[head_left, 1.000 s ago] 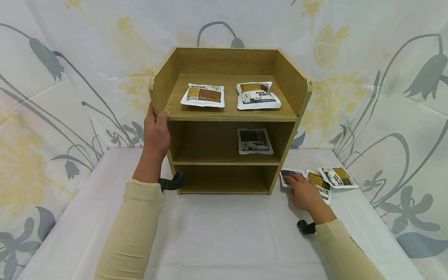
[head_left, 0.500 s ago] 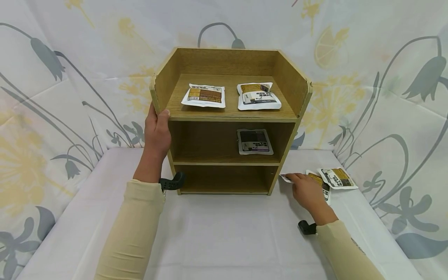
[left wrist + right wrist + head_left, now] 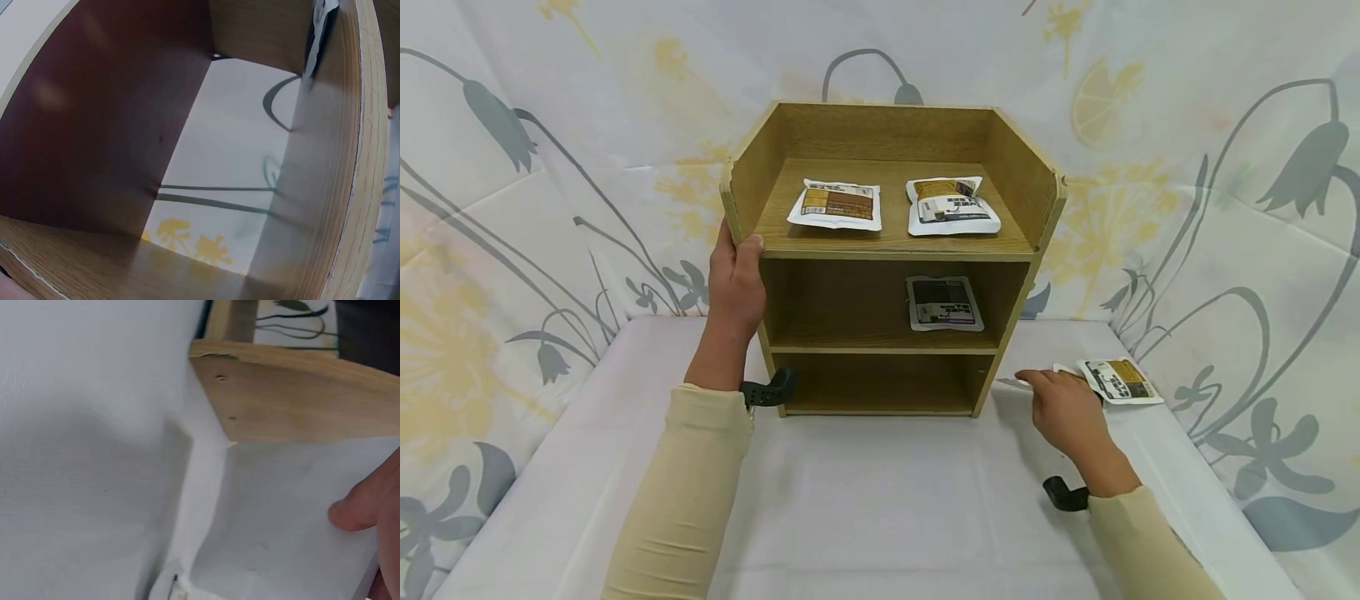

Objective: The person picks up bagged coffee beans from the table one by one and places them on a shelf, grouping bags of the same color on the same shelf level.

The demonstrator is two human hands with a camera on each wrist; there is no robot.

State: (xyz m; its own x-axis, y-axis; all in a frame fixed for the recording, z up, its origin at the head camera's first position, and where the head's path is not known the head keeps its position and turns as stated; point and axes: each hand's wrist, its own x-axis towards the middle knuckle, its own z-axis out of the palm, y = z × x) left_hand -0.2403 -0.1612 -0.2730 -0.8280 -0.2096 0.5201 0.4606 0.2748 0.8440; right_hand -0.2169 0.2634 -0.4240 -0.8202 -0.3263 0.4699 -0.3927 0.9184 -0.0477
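My left hand grips the left side panel of a small wooden shelf unit, thumb at the front edge. A bit of that hand shows at the lower left of the left wrist view. Beside the shelf's right side, my right hand pinches a flat white food pouch, mostly hidden behind the fingers in the head view. In the right wrist view the pouch's plain pale side fills the lower middle, with the thumb on it. Another pouch with a brown label lies just right of this hand.
Two brown-labelled pouches, one left and one right, lie on the top shelf. A dark-labelled pouch lies at the right of the middle shelf. A white cloth covers the table, with a flowered sheet behind.
My right hand's fingers have closed on the dark purple pouch and tipped it up, so its label no longer shows. The hand has shifted slightly right. My left hand keeps its place.
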